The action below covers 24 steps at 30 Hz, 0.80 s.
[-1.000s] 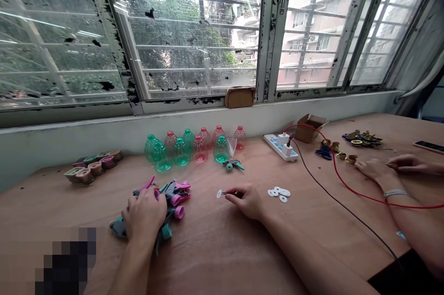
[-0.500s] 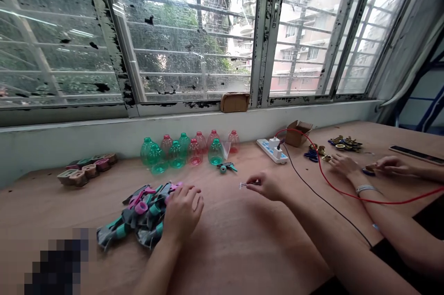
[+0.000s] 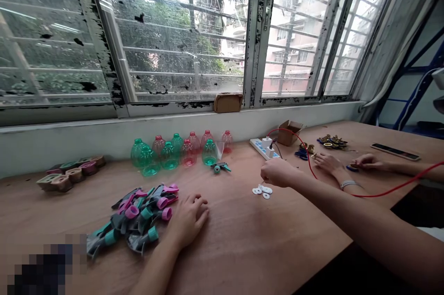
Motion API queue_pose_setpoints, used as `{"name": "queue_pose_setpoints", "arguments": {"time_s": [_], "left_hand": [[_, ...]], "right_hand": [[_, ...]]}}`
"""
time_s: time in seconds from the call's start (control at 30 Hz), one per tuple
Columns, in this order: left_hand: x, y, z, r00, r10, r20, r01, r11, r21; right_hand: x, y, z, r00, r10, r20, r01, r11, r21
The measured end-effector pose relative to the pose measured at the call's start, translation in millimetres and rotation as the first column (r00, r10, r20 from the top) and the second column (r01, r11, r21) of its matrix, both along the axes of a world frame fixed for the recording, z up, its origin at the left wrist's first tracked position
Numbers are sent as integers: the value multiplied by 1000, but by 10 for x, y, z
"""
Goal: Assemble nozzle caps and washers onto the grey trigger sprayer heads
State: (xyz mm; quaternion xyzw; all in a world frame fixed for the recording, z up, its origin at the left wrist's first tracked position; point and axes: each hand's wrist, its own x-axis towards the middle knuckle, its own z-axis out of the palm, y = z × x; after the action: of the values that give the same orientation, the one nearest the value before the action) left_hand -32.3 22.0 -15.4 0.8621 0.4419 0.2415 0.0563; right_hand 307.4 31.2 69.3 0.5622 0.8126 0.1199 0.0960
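Observation:
My left hand [image 3: 188,221] lies flat on the wooden table, fingers apart, holding nothing, just right of a heap of pink, teal and grey plastic spray parts [image 3: 137,216]. My right hand [image 3: 277,173] hangs closed just above several white washers [image 3: 262,191], its fingertips pointing down. Anything pinched in those fingers is hidden. A co-worker's two hands [image 3: 328,163] [image 3: 367,162] work among small parts further right.
Green and pink plastic bottles [image 3: 169,155] stand along the wall. A power strip [image 3: 262,147], cardboard box [image 3: 289,133], brass fittings [image 3: 331,141], a phone [image 3: 395,150] and a red wire [image 3: 391,188] lie to the right. Stacked pieces [image 3: 71,175] sit at left.
My right hand has moved right to above the washers, and the small metal pin it showed is out of sight. My left hand has come off the heap to its right.

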Motion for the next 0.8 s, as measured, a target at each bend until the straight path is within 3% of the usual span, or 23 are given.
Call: {"name": "queue_pose_setpoints", "arguments": {"time_s": [0.1,0.23,0.47,0.67,0.8], "left_hand": [[10,2,-3,1000,-1,2,1,1000,-14],[13,-2,-14,1000,9,9,-9,1000,-24],[3,-10,1,1000,14,14,-13,999,-40],[-8,-17,4,999,30,17,-28,996,-86],[-18,-31,15,999,32,8,-31,995,-93]], "right_hand": [[-42,5,-15,997,-55,-45,56,998,22],[-138,93,-81,959,-125,-255,135,991,24],[-603,394,-435,890,-161,-426,179,984,2],[-917,715,-676,760,-303,-575,380,925,16],[-974,839,-758,684,-324,-653,434,901,7]]}}
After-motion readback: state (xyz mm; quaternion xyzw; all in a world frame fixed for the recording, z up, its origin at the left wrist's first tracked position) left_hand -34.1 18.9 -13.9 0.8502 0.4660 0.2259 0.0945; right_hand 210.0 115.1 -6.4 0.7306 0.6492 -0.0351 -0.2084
